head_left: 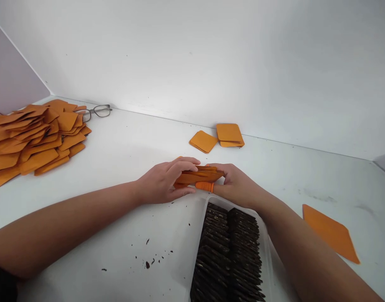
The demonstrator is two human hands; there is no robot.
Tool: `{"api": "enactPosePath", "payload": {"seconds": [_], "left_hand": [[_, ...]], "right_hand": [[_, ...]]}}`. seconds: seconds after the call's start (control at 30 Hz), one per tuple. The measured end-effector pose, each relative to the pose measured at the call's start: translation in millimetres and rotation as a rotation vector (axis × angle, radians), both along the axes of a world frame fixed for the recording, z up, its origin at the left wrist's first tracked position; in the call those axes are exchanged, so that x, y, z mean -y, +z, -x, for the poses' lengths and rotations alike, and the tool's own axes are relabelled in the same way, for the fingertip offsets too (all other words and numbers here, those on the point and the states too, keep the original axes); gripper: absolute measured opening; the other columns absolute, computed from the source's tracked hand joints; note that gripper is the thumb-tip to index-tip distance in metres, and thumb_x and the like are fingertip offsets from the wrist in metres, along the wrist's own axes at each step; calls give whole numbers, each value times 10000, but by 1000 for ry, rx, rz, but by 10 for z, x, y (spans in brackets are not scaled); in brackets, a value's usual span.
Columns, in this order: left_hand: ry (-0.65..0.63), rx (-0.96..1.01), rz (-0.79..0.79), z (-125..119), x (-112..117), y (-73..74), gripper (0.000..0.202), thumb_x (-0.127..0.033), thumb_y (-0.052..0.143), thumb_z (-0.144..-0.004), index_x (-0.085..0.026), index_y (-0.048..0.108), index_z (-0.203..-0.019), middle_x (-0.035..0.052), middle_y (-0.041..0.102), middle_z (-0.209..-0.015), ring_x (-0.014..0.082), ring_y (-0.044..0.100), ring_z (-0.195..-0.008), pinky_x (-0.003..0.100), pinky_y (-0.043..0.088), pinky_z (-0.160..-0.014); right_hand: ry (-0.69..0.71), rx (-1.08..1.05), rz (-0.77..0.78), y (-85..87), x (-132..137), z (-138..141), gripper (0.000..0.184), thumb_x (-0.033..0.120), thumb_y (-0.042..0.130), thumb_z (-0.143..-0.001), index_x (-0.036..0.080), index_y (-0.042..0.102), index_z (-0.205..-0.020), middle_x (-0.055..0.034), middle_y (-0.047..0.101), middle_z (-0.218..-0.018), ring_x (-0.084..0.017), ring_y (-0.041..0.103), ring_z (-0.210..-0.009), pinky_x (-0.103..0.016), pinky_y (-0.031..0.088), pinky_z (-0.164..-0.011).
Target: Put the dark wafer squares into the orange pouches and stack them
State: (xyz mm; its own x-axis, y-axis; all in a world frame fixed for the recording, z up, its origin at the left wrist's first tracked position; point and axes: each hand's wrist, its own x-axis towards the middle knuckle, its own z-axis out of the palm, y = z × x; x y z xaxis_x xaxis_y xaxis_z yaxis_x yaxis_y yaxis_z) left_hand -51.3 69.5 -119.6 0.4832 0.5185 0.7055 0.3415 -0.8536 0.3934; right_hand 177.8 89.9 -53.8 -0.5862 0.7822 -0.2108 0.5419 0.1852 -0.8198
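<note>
Between my two hands is a small stack of orange paper packets (191,178), held just above the table beyond the plastic box. My left hand (165,180) grips the stack's left end, fingers over the top and thumb below. My right hand (232,182) closes on the right end, with an orange finger cot (205,186) on its thumb. Close below my right hand stands the clear plastic box (197,247), filled with two rows of thin dark brown flat pieces (228,256) standing on edge.
A large heap of orange packets (38,138) lies at the left, with eyeglasses (102,110) by it. Two small piles of packets, one squarish (229,134) and one turned (203,141), rest near the back wall. Another orange packet (329,233) lies at right. Dark crumbs (147,264) dot the table.
</note>
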Motion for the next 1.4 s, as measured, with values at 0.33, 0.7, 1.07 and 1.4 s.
{"api": "enactPosePath", "payload": {"seconds": [0.33,0.7,1.07,1.4], "left_hand": [[77,-113,-146,-45,38,43,394,-271,609,-965,-285,523,-1349,145,525,-1459,197,686,-1085,381,592,-917],[146,64,117,-16,36,-56,332,-368,654,-910,-234,370,-1018,-18,588,-852,91,550,-629,221,452,-550],[67,-40,123,-32,69,30,248,-221,574,-954,-208,460,-1174,9,686,-854,99,604,-621,214,477,-563],[228,-57,-98,146,-98,-28,371,-44,530,-891,-284,617,-1161,12,739,-1037,154,683,-893,320,515,-784]], "right_hand": [[7,64,-46,41,44,48,414,632,692,-800,219,668,-775,-3,607,-718,-173,523,-683,-324,440,-625],[18,64,-59,31,30,-3,311,512,667,-838,227,716,-955,-13,699,-925,-219,618,-857,-353,478,-738],[32,-37,30,-48,22,-3,471,496,739,-829,270,650,-1232,-38,709,-1081,-243,663,-1003,-384,553,-840],[-83,-225,76,-188,-189,-260,699,660,725,-811,227,567,-1337,-110,673,-1208,-231,662,-1060,-426,567,-948]]}}
